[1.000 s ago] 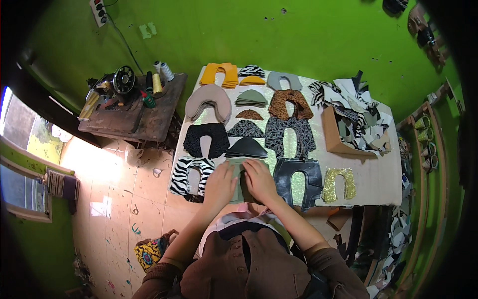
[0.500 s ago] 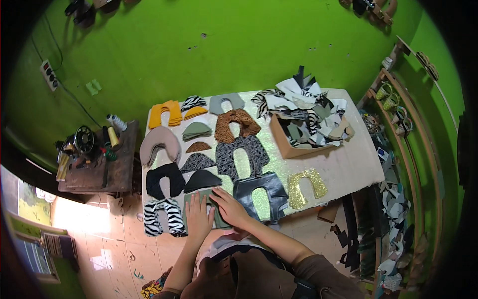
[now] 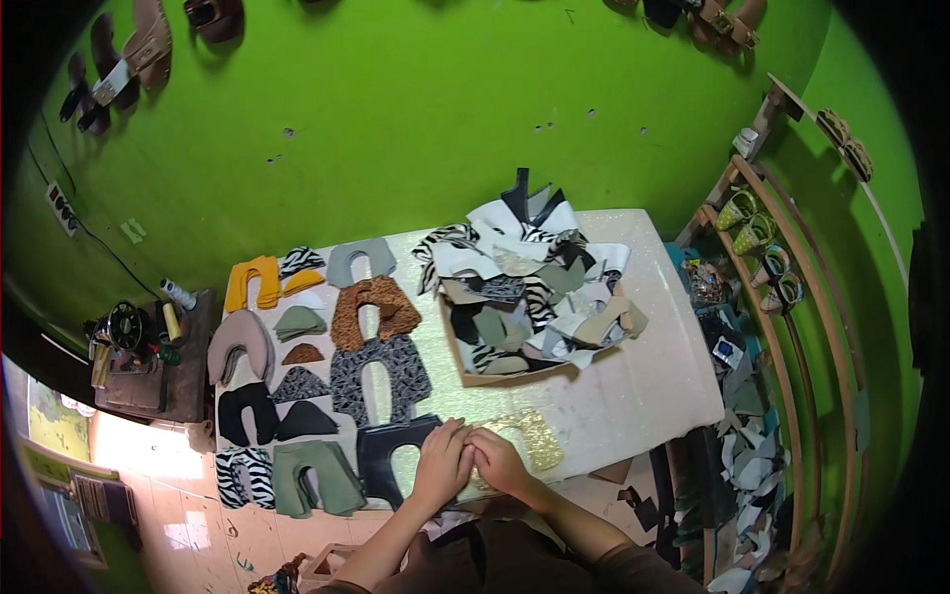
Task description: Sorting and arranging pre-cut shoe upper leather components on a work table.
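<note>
Right grip [image 3: 500,461] hides part of gold piece [image 3: 539,439]; lower edge crops patterned cloth [image 3: 280,580].

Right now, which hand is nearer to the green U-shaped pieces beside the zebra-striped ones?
Left. The left hand is right of the green pieces, beside a black U-shaped piece; the right hand is farther right.

Most pieces [image 3: 338,469] lay in rows on the bench [image 3: 673,366], left of a box [image 3: 477,379] with scraps [image 3: 542,295] in it. The hands [image 3: 442,465] were before the box. A sewing machine [image 3: 125,325] stood left of the bench, a rack [image 3: 834,352] right.
</note>
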### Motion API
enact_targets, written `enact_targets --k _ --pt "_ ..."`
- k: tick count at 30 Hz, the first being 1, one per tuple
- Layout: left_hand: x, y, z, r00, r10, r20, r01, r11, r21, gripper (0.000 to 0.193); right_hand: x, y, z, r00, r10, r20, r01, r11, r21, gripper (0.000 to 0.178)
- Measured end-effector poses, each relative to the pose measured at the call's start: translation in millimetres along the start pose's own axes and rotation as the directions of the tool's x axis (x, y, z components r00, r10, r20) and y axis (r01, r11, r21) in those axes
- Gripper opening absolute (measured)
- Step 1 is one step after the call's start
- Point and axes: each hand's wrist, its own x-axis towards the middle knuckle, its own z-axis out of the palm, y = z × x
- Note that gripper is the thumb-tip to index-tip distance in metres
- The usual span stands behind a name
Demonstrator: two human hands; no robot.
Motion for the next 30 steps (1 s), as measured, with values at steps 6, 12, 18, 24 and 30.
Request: enact_targets --k 6,12,18,24,30 --pt "58.4 49.7 34.0 0.996 0.074 -0.044 -0.075 0.997 -0.027 0.031 8.1 19.8 -83.7 1.0 -0.018 -0.005 0.018 1.0 -0.001 0.016" --pt "104.6 61.6 49.3 0.991 0.092 -0.097 -0.092 0.996 0.001 0.03 43.0 24.3 -154.9 0.994 -0.104 0.029 0.105 0.994 -0.019 0.018" --pt "164.0 52.2 50.4 0.978 0.107 -0.18 -0.089 0.99 0.109 0.021 121.5 85.1 -220.3 0.99 0.097 -0.104 -0.116 0.974 -0.195 0.02" --pt "177.9 33.8 63.9 0.975 0.081 -0.209 -0.052 0.988 0.144 0.019 158.1 126.2 -214.7 0.968 0.171 -0.182 -0.239 0.847 -0.475 0.059" --pt "178.5 32.8 70.9 0.984 0.017 -0.176 0.01 0.988 0.152 0.018 168.3 139.7 -205.3 0.902 0.281 -0.327 -0.406 0.807 -0.428 0.056"
